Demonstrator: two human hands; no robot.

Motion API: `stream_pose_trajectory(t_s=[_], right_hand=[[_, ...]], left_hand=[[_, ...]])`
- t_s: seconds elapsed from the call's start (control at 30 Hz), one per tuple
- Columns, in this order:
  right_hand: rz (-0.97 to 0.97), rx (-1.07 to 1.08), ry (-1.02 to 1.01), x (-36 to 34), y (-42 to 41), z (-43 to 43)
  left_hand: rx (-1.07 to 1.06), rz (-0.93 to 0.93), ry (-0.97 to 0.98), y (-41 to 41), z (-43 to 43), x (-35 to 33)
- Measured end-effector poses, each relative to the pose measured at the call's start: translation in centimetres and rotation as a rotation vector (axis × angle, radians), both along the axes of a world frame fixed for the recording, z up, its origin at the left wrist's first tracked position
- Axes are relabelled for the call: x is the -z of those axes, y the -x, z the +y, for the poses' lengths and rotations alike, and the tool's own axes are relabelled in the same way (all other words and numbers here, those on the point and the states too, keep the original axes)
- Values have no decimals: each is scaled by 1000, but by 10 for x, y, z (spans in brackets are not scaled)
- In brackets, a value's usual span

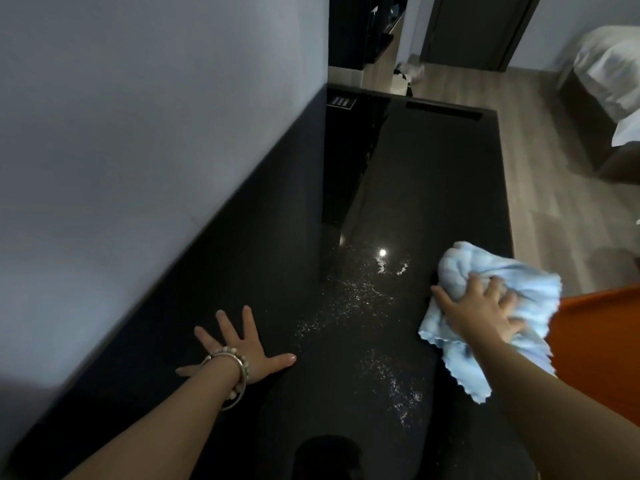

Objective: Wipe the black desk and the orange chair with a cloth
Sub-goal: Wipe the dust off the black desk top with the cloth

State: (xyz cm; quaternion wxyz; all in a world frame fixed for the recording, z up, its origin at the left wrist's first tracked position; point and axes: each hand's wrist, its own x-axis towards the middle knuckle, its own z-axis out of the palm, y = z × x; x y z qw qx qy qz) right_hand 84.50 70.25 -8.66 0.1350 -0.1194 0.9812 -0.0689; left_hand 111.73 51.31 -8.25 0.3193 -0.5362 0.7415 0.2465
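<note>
We find the left hand (239, 348) nearest, laid flat with its fingers straight and spread wide, holding nothing. It lies where the black desk (433, 174) meets the dark lower wall panel (242, 258); we cannot tell which of the two it bears on. Two bracelets (237, 374), one beaded and one metal, sit on that wrist.

To the right of this hand and a little farther out, the right hand (485, 308) grips a light blue cloth (460, 268). Its fingers are curled into the bunched folds and press them down near the desk's right edge. Part of the cloth trails back under the right wrist, showing a scalloped hem. The orange chair (602, 344) stands just right of the right hand, outside the desk edge. Only part of it shows, and we cannot tell whether the cloth touches it.

Between the two hands we record a scatter of droplets (349, 299) on the glossy top. They reach ahead of the hands to a bright spot of reflected light (382, 252).

Beyond the hands the desk runs on along the wall, with a narrow slot (443, 110) near its far end. Farther still, ahead and right of the right hand, we note a wood floor (554, 209), a bed (609, 71) with white bedding and a dark door (478, 29).
</note>
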Motion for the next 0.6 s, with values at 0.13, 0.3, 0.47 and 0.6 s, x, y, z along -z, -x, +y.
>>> stream_pose_trajectory(t_s=[0.13,0.3,0.47,0.6], right_hand=[[109,-325,151,4,-29,-31],[197,-264,641,-9,-10,-34],[-31,-60,68,-16,58,-26],[-23,-297,66,-3,44,-51]], left_hand=[[-6,-9,-27,0,-3,5],[-36,37,-17,-2,5,-1],[-60,42,-20,0,7,-8],[-67,50,-15,0,6,-2]])
